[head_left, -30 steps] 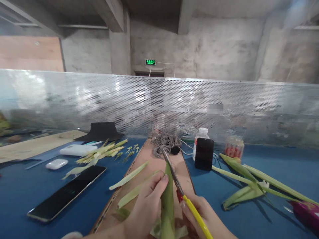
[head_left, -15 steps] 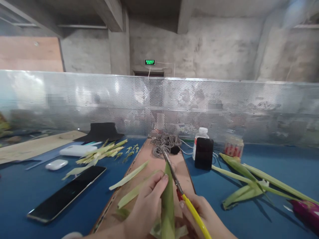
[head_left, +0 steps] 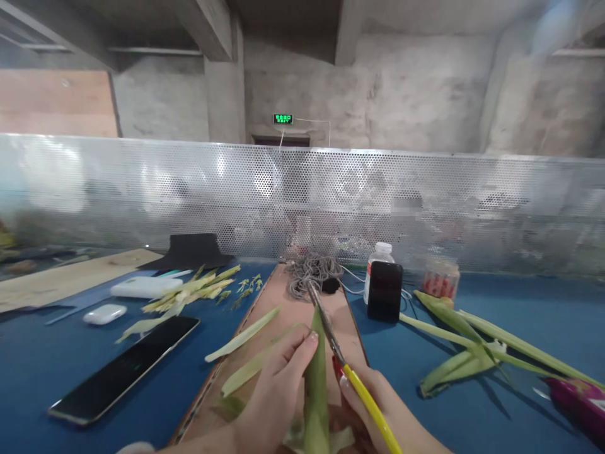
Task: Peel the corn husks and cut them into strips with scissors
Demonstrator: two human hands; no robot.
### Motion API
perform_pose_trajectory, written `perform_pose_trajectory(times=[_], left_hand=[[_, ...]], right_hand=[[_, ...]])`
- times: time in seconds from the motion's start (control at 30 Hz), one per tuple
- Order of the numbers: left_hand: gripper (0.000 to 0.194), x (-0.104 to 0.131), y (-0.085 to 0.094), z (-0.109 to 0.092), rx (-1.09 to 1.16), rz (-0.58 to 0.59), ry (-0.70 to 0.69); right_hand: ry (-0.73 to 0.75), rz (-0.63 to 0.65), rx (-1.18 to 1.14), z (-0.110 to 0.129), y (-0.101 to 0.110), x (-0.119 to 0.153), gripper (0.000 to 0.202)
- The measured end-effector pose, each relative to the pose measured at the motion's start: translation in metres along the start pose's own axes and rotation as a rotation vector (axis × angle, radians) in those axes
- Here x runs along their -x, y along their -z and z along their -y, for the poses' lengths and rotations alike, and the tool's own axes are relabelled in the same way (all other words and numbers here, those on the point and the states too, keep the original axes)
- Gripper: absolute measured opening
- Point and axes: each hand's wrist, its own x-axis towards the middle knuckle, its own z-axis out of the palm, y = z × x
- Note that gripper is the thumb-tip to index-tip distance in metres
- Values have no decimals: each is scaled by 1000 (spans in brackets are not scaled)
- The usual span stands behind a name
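My left hand (head_left: pixel 278 378) pinches a long green corn husk leaf (head_left: pixel 316 384) between thumb and fingers, near its narrow upper end. The leaf points away from me over a cardboard strip (head_left: pixel 335 315). In my right hand (head_left: pixel 373 397) is a pair of scissors (head_left: pixel 362 391) with yellow and red handles. The metal blades lie along the leaf's right edge, close to its tip; whether they touch it I cannot tell. Two pale cut husk strips (head_left: pixel 243 337) lie left of my left hand. The lower end of the leaf runs out of view.
A tangle of grey cord (head_left: pixel 314 271) lies at the strip's far end. A phone (head_left: pixel 127 369) and husk scraps (head_left: pixel 193 290) are at left. To the right are a white bottle (head_left: pixel 378 255), a black upright device (head_left: pixel 385 293), more husk leaves (head_left: pixel 458 372) and a purple packet (head_left: pixel 579 403).
The whole view has shifted very slightly. Both hands, the leaf and the scissors keep almost the same position.
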Motion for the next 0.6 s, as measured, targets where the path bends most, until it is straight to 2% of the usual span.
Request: perform_pose_trajectory(times=[0.2, 0.6], left_hand=[[25, -2, 1, 5, 73, 34, 28], [30, -3, 3, 8, -42, 70, -15]], right_hand=[[-33, -41, -26, -6, 0, 0, 59], [2, -69, -44, -11, -7, -7, 49]])
